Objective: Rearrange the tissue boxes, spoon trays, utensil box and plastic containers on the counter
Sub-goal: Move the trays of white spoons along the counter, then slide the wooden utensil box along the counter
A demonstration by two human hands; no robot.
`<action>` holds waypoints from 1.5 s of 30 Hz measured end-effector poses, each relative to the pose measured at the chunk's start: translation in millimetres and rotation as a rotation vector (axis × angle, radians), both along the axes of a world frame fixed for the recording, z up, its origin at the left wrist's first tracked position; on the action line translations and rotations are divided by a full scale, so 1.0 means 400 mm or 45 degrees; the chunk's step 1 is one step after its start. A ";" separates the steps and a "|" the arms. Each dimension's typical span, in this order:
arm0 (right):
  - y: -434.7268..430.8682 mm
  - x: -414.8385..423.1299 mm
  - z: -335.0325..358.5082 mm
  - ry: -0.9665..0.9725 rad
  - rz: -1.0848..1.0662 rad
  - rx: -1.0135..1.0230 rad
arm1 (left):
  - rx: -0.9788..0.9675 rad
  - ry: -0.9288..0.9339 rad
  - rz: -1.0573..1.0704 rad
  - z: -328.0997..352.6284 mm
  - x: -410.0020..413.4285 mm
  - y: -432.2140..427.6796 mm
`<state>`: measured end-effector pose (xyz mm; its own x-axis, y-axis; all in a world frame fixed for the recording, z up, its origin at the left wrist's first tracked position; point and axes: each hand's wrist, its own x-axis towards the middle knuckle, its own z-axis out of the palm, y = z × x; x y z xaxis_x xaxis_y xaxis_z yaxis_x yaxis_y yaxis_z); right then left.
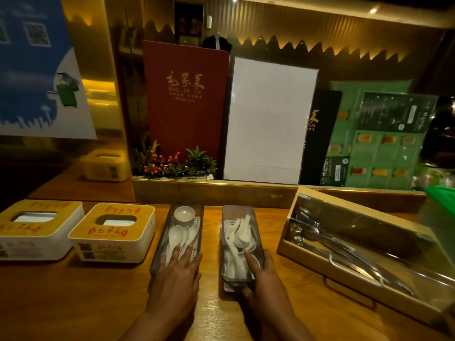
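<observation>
Two spoon trays are set side by side at the middle of the wooden counter (73, 291). The left spoon tray (182, 232), holding white spoons and a small bowl (184, 214), is covered at its near end by the left hand (178, 271), fingers spread flat over it. The right spoon tray (240, 242) is gripped at its near right corner by the right hand (259, 274), fingers closed around its rim. Two tissue boxes (115, 232) stand to the left; the utensil box (357, 252) lies angled to the right.
</observation>
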<state>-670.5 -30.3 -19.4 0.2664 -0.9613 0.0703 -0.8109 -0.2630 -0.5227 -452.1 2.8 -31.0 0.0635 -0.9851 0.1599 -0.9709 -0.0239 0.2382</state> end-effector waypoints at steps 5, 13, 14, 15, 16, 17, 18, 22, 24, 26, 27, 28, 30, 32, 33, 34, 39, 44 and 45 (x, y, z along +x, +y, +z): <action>0.001 0.004 -0.006 0.011 -0.024 -0.014 | -0.027 0.000 0.007 -0.003 0.003 0.006; 0.004 0.008 -0.023 0.047 -0.046 -0.040 | -0.001 0.020 0.060 -0.002 -0.009 0.021; 0.004 0.004 -0.023 0.045 -0.029 -0.038 | 0.007 0.013 0.072 0.001 -0.014 0.021; 0.005 -0.004 -0.022 0.034 0.000 -0.026 | 0.014 0.013 0.087 0.002 -0.020 0.020; 0.006 -0.016 -0.018 0.007 0.028 -0.002 | 0.021 0.012 0.107 0.007 -0.026 0.020; 0.008 -0.033 -0.014 -0.027 0.042 0.033 | 0.025 0.011 0.131 0.011 -0.033 0.021; 0.012 -0.056 -0.006 -0.058 0.039 0.067 | 0.023 0.017 0.158 0.016 -0.041 0.020; 0.037 -0.201 0.039 -0.145 -0.067 -0.101 | -0.055 0.147 0.185 0.046 -0.092 0.009; 0.042 -0.301 0.068 -0.154 -0.220 -0.396 | -0.168 0.233 0.104 0.051 -0.134 -0.011; 0.037 -0.418 0.089 -0.173 -0.464 -0.714 | -0.289 0.376 0.009 0.065 -0.204 -0.044; 0.031 -0.479 0.092 -0.179 -0.613 -0.822 | -0.313 0.480 -0.029 0.080 -0.246 -0.063; 0.028 -0.540 0.094 -0.191 -0.759 -0.867 | -0.319 0.574 -0.035 0.104 -0.295 -0.081; 0.021 -0.653 0.079 -0.279 -0.987 -0.806 | -0.286 0.717 0.002 0.128 -0.383 -0.132; 0.016 -0.743 0.053 -0.335 -1.044 -0.697 | -0.178 0.928 0.060 0.137 -0.458 -0.198; 0.017 -0.774 0.043 -0.342 -1.034 -0.652 | -0.132 1.050 0.082 0.134 -0.489 -0.232; 0.018 -0.798 0.038 -0.349 -1.020 -0.603 | -0.097 1.149 0.111 0.133 -0.522 -0.259; 0.008 -0.899 -0.019 -0.718 -0.908 -0.048 | -0.124 1.375 0.223 0.115 -0.636 -0.348; -0.035 -0.954 -0.020 -1.052 -0.699 0.183 | -0.204 1.326 0.340 0.101 -0.646 -0.356; -0.055 -0.969 -0.022 -1.092 -0.676 0.187 | -0.223 1.325 0.353 0.100 -0.648 -0.359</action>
